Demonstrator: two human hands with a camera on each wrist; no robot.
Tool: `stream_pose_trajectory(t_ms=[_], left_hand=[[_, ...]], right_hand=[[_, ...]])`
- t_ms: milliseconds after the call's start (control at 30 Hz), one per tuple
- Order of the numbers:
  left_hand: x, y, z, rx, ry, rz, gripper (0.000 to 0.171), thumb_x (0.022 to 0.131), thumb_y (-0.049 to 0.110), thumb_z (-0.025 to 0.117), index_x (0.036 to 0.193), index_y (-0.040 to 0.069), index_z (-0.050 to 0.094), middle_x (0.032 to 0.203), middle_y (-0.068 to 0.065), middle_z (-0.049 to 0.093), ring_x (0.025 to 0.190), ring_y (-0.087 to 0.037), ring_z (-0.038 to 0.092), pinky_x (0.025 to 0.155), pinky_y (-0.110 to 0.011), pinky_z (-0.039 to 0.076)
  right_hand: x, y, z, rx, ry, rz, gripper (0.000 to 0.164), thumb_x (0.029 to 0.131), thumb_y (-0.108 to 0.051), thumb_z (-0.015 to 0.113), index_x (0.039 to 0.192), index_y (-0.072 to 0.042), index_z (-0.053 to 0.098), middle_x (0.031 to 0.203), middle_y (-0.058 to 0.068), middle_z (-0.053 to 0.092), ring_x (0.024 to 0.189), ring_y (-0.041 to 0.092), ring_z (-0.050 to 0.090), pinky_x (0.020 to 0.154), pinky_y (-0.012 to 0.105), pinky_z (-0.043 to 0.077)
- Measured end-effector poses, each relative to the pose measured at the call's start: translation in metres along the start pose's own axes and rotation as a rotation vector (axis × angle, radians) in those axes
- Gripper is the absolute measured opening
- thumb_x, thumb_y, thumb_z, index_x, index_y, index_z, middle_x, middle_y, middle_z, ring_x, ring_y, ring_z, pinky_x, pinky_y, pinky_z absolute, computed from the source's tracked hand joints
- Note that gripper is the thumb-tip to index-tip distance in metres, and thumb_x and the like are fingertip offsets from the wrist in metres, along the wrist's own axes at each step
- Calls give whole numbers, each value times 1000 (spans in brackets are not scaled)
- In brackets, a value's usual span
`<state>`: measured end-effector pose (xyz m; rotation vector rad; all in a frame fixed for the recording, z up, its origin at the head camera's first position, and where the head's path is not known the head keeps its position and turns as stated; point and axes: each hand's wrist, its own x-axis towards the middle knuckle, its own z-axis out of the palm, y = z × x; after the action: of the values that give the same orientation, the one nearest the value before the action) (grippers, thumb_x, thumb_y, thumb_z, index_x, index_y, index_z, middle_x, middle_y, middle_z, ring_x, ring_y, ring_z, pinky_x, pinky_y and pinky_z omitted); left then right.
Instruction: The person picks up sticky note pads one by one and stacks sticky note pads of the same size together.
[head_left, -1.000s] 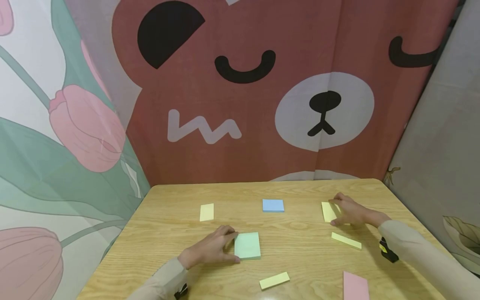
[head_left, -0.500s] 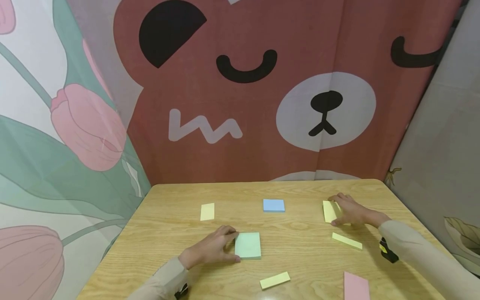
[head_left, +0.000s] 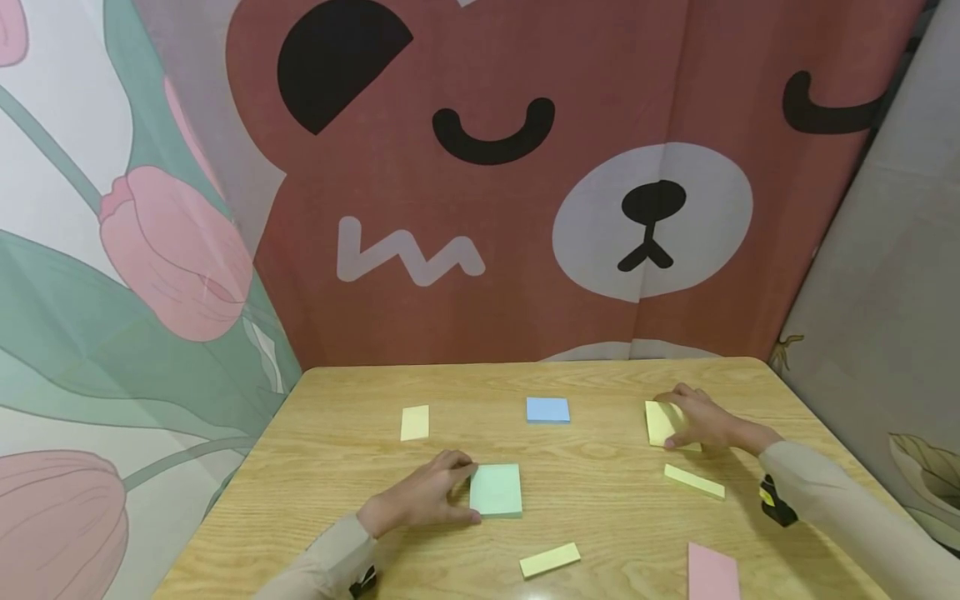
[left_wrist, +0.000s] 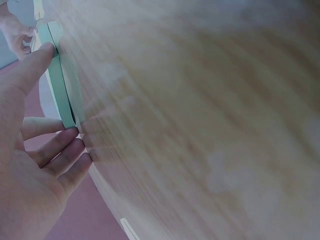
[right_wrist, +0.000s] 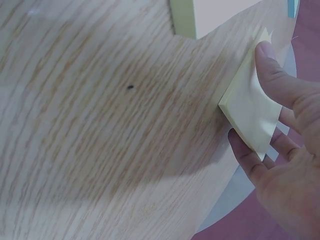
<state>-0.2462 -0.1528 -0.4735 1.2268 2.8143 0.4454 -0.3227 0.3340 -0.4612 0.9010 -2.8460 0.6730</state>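
Observation:
A light green sticky note pad (head_left: 496, 492) lies on the wooden table in front of me. My left hand (head_left: 423, 492) holds it at its left side, thumb at the near edge and fingertips at the far one; the left wrist view shows the thumb (left_wrist: 42, 55) on the pad's edge. Farther back on the right, my right hand (head_left: 705, 419) grips a pale yellow sticky note pad (head_left: 660, 425) between thumb and fingers. In the right wrist view that yellow pad (right_wrist: 250, 107) has its thumb over one side and fingers along another; part of it is hidden behind the hand.
A blue pad (head_left: 547, 410) lies at the back middle, a small yellow pad (head_left: 415, 423) at back left. Narrow yellow strip pads lie near the front (head_left: 550, 561) and below the right hand (head_left: 694, 482). A pink pad (head_left: 712, 572) is at front right. Printed curtains (head_left: 450, 317) hang behind the table.
The yellow pad under the right hand has turned slightly and more of its near edge shows. The left hand and the green pad stay in place.

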Motion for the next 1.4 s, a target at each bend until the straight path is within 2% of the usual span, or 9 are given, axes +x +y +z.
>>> stream_pose_trajectory(t_ms=[233, 533, 733, 1100, 1400], left_hand=[[0, 1, -1, -3, -7, -11, 81, 77, 61, 53, 131, 1, 42, 127, -7, 39, 115, -20, 38, 89, -38, 40], [2, 0, -1, 0, -11, -11, 81, 78, 61, 53, 132, 1, 42, 128, -8, 39, 115, -21, 38, 90, -39, 40], [2, -1, 0, 2, -23, -9, 81, 78, 61, 52, 132, 2, 41, 129, -8, 38, 115, -20, 37, 89, -38, 40], [2, -1, 0, 6, -18, -5, 82, 78, 61, 52, 132, 1, 41, 129, -9, 38, 116, -21, 37, 90, -39, 39], [1, 0, -1, -2, -24, -4, 82, 78, 61, 53, 132, 1, 42, 129, -9, 38, 115, -20, 37, 89, -38, 40]], right_hand=[[1, 7, 2, 9, -11, 3, 67, 68, -23, 77, 122, 4, 49, 101, 12, 45, 88, 27, 40, 72, 40, 35], [4, 10, -2, 16, 86, -103, 38, 79, -6, 67, 111, 11, 56, 91, 13, 50, 79, 23, 46, 64, 32, 40], [6, 11, -3, 66, 107, -60, 23, 87, 0, 55, 107, 8, 60, 88, 8, 53, 77, 18, 47, 63, 29, 42], [8, 11, -9, 125, 77, -2, 20, 90, 3, 47, 104, 8, 59, 97, 15, 60, 86, 28, 55, 69, 36, 47], [7, 12, -10, 145, 38, 37, 20, 92, 1, 45, 106, 9, 58, 100, 17, 59, 90, 31, 55, 71, 37, 46]])
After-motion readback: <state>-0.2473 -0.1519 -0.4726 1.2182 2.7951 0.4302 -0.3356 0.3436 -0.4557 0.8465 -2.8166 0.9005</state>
